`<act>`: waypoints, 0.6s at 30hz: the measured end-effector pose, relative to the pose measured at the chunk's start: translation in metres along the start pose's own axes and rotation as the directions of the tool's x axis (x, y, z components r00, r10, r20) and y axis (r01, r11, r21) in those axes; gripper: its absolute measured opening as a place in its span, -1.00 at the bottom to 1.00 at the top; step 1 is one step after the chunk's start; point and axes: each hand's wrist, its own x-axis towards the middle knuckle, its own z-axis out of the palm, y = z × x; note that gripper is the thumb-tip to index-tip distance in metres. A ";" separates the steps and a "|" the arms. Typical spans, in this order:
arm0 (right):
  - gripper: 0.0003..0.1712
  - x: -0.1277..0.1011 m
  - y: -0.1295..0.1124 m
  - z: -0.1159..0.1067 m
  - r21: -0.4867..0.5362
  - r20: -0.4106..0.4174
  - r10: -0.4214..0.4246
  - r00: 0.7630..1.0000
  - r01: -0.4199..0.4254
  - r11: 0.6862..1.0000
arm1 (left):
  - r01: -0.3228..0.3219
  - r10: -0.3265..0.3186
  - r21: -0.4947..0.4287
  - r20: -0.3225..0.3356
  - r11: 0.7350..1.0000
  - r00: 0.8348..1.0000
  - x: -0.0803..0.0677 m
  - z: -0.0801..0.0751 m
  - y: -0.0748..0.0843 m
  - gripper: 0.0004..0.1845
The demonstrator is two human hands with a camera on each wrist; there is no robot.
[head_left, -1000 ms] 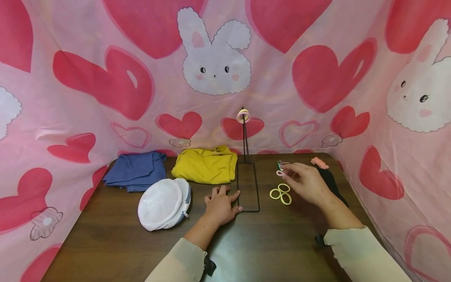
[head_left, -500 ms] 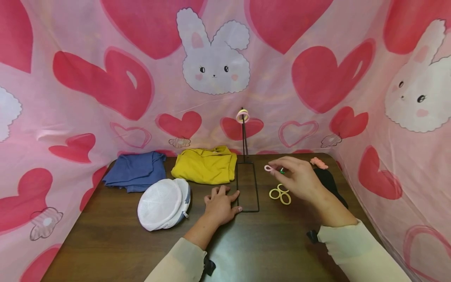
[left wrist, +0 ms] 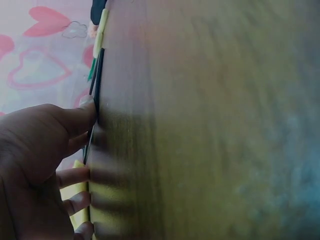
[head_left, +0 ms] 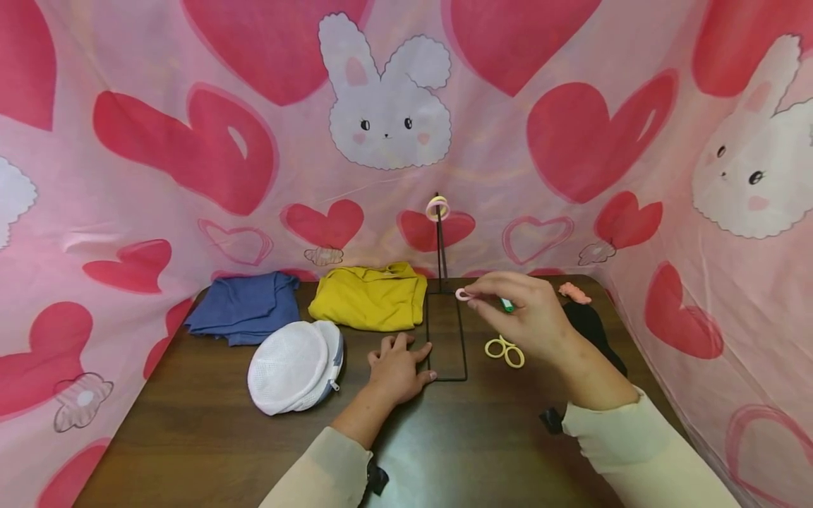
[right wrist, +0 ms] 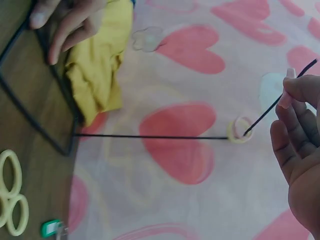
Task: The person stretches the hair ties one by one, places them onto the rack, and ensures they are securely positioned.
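Above brown table point(head_left: 190, 437), right hand point(head_left: 530, 317) pinches pink ring point(head_left: 463, 294) flat-faced beside upright stand rod point(head_left: 440, 247).

The left hand point(left wrist: 35, 165) rests with its fingers point(left wrist: 75, 176) flat against the brown wooden counter point(left wrist: 210, 125), which fills most of the view. The thumb tip presses on a thin black wire frame point(left wrist: 96, 85) lying along the counter. Beyond it show a pale yellow ring point(left wrist: 100, 32), a sliver of yellow cloth point(left wrist: 76, 195) and a pink heart-patterned backdrop point(left wrist: 40, 60).
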 end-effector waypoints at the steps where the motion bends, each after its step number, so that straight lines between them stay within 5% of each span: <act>1: -0.58 0.003 -0.002 0.000 0.008 -0.006 -0.014 1.000 0.014 1.000 | 0.000 0.000 0.002 -0.001 1.000 1.000 0.000 0.000 0.000 -0.33; 8: -0.80 0.019 -0.017 -0.002 0.031 -0.036 -0.068 0.997 0.069 0.997 | -0.004 0.004 0.011 -0.002 1.000 1.000 0.000 -0.001 -0.001 -0.33; 18: -0.72 0.031 -0.023 0.003 0.006 -0.059 -0.100 0.993 0.100 0.995 | -0.001 0.001 0.016 0.000 1.000 1.000 0.001 0.002 -0.002 -0.33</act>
